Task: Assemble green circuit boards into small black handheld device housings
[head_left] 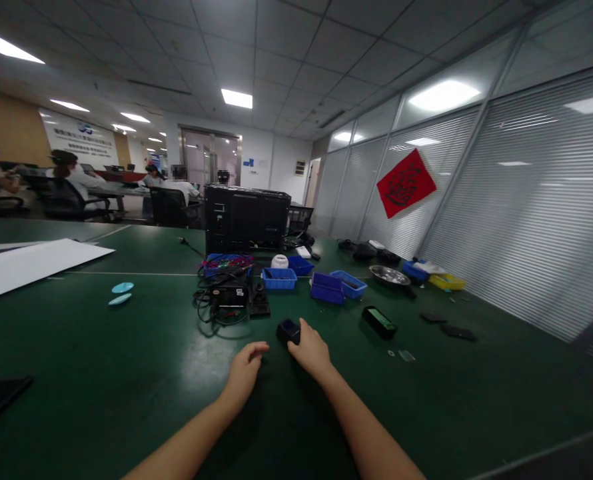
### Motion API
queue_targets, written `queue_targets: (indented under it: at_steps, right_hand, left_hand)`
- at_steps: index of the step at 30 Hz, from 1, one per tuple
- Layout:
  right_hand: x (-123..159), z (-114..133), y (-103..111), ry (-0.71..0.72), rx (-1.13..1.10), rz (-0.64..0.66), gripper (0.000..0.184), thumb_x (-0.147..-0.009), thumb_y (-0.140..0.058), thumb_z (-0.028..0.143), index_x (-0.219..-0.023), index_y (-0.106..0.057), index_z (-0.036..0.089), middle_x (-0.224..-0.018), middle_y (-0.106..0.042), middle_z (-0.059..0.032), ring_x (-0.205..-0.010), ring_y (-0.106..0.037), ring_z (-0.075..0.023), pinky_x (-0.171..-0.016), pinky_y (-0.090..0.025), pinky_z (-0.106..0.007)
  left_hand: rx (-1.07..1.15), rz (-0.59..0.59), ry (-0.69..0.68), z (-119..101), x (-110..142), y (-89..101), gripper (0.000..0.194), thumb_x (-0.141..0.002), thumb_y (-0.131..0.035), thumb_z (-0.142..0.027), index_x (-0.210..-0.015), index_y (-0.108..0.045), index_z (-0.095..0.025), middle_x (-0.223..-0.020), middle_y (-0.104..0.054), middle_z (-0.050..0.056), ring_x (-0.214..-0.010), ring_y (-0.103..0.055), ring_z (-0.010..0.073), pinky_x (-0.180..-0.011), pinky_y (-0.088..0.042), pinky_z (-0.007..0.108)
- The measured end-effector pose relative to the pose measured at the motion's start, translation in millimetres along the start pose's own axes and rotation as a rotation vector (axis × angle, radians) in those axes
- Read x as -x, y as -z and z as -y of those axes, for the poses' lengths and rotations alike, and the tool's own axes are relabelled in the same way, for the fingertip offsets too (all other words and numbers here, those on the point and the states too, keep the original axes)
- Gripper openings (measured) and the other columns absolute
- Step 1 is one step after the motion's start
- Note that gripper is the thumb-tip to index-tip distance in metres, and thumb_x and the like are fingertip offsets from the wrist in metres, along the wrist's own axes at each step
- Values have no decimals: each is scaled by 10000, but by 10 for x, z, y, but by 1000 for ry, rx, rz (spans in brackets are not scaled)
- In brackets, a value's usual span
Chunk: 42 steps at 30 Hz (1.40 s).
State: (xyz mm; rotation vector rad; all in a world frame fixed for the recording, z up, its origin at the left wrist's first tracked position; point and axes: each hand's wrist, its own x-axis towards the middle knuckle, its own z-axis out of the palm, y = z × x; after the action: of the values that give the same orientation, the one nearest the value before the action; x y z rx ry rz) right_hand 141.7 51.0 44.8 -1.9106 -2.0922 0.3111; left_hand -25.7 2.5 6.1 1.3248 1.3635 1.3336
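My right hand [310, 348] is closed around the right side of a small black device with a dark screen [289, 329], at the middle of the green table [141, 413]. To the left of it, my left hand [246, 367] is held a little apart from the device, thumb and fingers apart and nothing in them. Beyond the hands sits a black soldering station-like box with cables [229, 296], and beside it a black stand [259, 301]. Off to the right lies a black case with a green panel [379, 323]. The undersides of both hands are hidden.
Blue bins [279, 279] and a baseball [279, 261] stand before a large black computer case [247, 217]. A metal bowl [389, 275] and a yellow tray [447, 282] are at the right. Light-blue discs [122, 288] and white sheets [36, 263] lie left. Several people sit behind.
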Motion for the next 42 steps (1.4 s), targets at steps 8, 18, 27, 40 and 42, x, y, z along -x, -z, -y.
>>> queue_targets:
  at_steps: [8,18,27,40,42]
  right_hand:
    - [-162,-275,102,-122,87,-44,635,-753,-483,389,-1309,-297,142,-1150,-523,-155,-1008,-512,-274,-743,-443,-356]
    - [-90,-224,164,-108,156,-29,733,-740,-500,401,-1356,-197,145,-1235,-392,-191,-1008,-506,-295,-745,-439,-378]
    - [-175,-376,164,-162,123,-52,694,-758,-472,387,-1348,-212,130,-1192,-445,-186,-1039,-479,-305,-753,-435,-400]
    - [-226,-449,147,-160,55,-98,636,-755,-481,399,-1318,-274,186,-1215,-440,-147,-1083,-449,-280,-768,-432,-379]
    - [-260,-494,153,-200,11,-102,567,-774,-447,416,-1284,-331,197,-1189,-467,-133,-1041,-488,-264,-745,-441,-360]
  left_hand:
    - [-32,36,38,-34,19,15,273,-643,-469,-147,-865,-628,-156,-964,-659,55,-922,-598,182,-856,-453,312]
    - [-66,54,15,-27,22,13,300,-634,-442,-132,-873,-620,-156,-935,-659,58,-910,-599,183,-863,-444,325]
    - [-58,69,30,-38,24,18,278,-646,-464,-147,-876,-620,-149,-947,-657,64,-913,-599,183,-863,-443,314]
    - [-39,75,30,-22,29,20,261,-660,-492,-217,-875,-627,-157,-933,-664,60,-894,-604,192,-830,-458,315]
    - [-30,79,30,-20,25,21,266,-656,-489,-212,-877,-626,-153,-925,-663,63,-887,-605,193,-827,-459,316]
